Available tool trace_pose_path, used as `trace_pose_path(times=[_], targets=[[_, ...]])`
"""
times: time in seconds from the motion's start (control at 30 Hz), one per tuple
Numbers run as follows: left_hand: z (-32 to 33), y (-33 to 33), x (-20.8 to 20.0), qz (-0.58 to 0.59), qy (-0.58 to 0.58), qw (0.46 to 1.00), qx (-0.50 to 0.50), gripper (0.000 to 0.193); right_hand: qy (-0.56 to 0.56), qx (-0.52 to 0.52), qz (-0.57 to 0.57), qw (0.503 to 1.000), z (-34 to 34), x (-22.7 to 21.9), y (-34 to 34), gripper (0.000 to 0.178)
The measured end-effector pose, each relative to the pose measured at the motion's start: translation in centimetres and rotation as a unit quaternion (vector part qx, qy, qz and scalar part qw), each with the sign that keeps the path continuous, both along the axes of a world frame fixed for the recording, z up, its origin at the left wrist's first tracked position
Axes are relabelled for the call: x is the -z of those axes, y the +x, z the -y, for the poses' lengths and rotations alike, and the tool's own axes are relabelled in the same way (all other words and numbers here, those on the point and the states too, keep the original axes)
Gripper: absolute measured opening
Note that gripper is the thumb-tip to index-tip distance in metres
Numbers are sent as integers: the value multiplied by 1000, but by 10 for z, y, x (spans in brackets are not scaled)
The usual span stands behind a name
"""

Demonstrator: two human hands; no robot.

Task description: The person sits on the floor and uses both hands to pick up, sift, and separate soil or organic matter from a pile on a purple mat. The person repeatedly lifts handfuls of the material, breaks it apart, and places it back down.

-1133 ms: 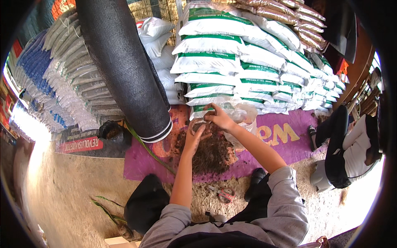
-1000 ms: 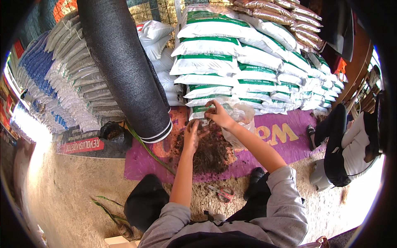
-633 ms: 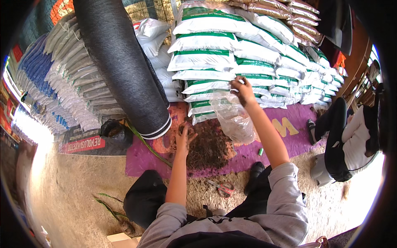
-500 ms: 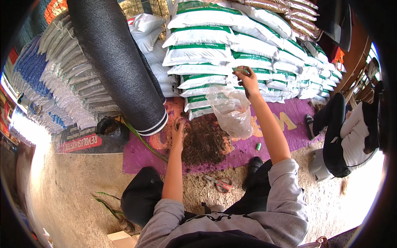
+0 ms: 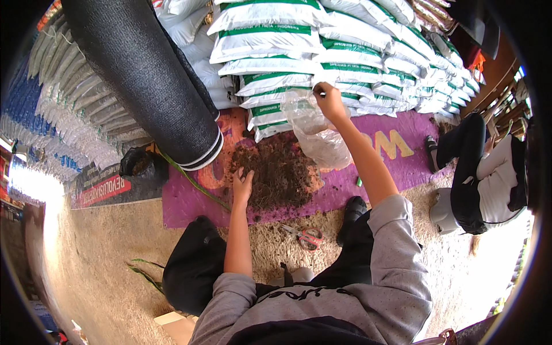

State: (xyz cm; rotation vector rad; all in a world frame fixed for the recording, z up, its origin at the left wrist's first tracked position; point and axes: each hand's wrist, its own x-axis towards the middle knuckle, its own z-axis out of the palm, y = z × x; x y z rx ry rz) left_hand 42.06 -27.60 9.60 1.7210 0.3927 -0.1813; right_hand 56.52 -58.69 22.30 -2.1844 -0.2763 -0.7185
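A flat heap of dark soil mixed with fine roots (image 5: 282,178) is spread on a purple banner (image 5: 368,123). My left hand (image 5: 243,185) lies at the heap's left edge, fingers apart and holding nothing. Farther off, my right hand (image 5: 330,103) is closed beside the upper edge of a clear plastic bag (image 5: 322,144), which slumps behind the heap. What its curled fingers hold is hidden, and I cannot tell whether they grip the bag's rim. Scissors with red handles (image 5: 310,239) rest on the rough floor, near my feet.
White and green sacks (image 5: 267,63) are stacked behind the banner. A thick black roll of mesh (image 5: 144,75) leans in from the left. A black pot bag (image 5: 138,163) and long green leaves (image 5: 192,183) lie left; a seated person (image 5: 489,178) is at right.
My right hand has moved left to the bag's upper edge, its fingers curling in more. My left hand now has its fingers spread at the soil. The whole view has tilted slightly.
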Motion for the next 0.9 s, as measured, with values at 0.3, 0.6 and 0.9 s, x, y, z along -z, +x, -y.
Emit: trace_pose_path(times=[0.3, 0.6, 0.9], targets=[[-38, -19, 34, -46, -58, 989, -129, 74, -367, 124, -278, 879, -33, 45, 1, 24], [-51, -31, 86, -25, -130, 967, -218, 69, -344, -69, 137, 926, -106, 51, -8, 13], [-51, -27, 107, -13, -227, 916, -330, 52, -383, -163, -229, 880, -173, 242, -10, 55]])
